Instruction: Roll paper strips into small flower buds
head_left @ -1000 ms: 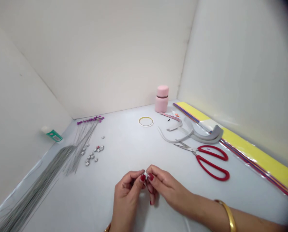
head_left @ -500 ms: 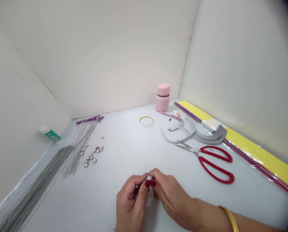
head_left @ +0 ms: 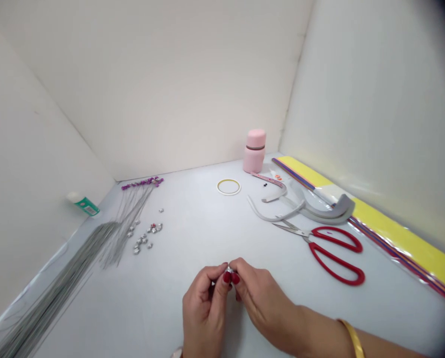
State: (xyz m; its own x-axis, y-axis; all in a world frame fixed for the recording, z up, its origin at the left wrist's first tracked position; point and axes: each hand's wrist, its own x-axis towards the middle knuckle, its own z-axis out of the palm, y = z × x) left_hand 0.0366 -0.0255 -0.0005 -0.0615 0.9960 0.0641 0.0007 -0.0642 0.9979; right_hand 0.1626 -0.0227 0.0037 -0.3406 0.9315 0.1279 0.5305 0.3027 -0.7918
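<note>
Both my hands meet low in the middle of the view, their red-nailed fingertips pinching a small silver bead (head_left: 229,270) between them. Most of the bead is hidden by my fingers. My left hand (head_left: 203,304) holds it from the left, and my right hand (head_left: 262,296), with a gold bangle (head_left: 352,338) on its wrist, holds it from the right. Up and to the left, a scatter of similar silver beads (head_left: 144,238) lies on the white tabletop (head_left: 177,209), apart from both hands.
Thin grey wires (head_left: 58,283) lie in a long bundle at left, and purple-tipped wires (head_left: 142,184) fan out beyond. Red-handled scissors (head_left: 330,256), curved grey strips (head_left: 319,211), a pink flask (head_left: 254,151), a tape ring (head_left: 229,187) and a green-labelled tube (head_left: 83,205) surround them. White walls rise behind.
The whole scene has shifted slightly right in the view as my head moved. Both hands still pinch the silver bead, now closer together, with the fingertips tighter around it.
</note>
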